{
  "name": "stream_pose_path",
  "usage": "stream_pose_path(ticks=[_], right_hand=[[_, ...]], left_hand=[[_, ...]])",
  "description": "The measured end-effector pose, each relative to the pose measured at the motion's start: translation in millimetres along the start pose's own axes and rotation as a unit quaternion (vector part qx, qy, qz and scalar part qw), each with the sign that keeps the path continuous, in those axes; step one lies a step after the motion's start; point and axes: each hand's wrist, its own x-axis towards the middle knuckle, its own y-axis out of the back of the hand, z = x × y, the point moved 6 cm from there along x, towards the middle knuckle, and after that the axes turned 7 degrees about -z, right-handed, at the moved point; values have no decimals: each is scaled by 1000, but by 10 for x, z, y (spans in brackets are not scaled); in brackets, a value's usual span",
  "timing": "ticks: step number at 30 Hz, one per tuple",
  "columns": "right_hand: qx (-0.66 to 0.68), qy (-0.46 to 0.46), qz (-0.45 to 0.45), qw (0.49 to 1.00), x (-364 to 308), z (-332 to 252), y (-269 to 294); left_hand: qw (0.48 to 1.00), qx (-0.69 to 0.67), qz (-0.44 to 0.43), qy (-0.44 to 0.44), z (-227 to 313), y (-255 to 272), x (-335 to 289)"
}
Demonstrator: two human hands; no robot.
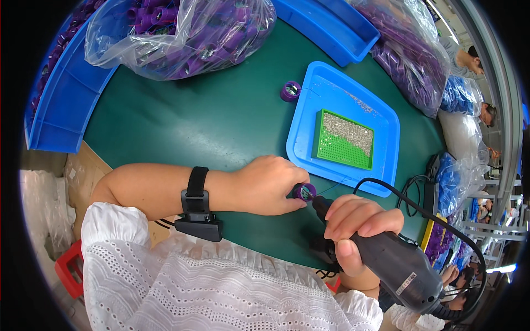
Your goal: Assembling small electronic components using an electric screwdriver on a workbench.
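Purple round housing sitting pinched in left hand, fingers closed, likely for steadiness; right hand gripping black electric screwdriver, fingers wrapped, likely aiming straight.

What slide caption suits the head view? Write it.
Left hand holds a round purple plastic housing; right hand points a corded black handheld tool at it.

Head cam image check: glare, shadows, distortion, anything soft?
Head view: corners black, fisheye bowing the upper blue bin; pale glare on the green tabletop, soft shadows left of it; bright highlights on the clear plastic bag; black corded driver fairly sharp; silver pieces too small to separate.
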Motion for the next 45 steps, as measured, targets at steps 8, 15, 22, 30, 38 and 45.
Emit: stream_pose_path(ticks=[8, 15, 22, 30, 38, 45], right_hand=[[-14, 8, -9, 1000, 5, -7, 19], [-17, -2, -10, 1000, 18, -17, -28], [-26, -3, 4, 1000, 10, -9, -45], [-25, -5, 0, 1000, 15, -4, -48], [-20, -9, -3, 1000, 12, -11, -37], [-14, -8, -6, 1000, 7, -2, -17]], left_hand=[[1000, -3, -2, 4, 1, -1, 7], [1000, -3, -4, 7, 3, 7, -11], [1000, -3, -5, 2, -4, 0, 2], [1000, -4, -1, -4, 23, 21, 2], [998, -29, -38, 49, 17, 24, 10], [998, -30, -34, 46, 12, 27, 13]])
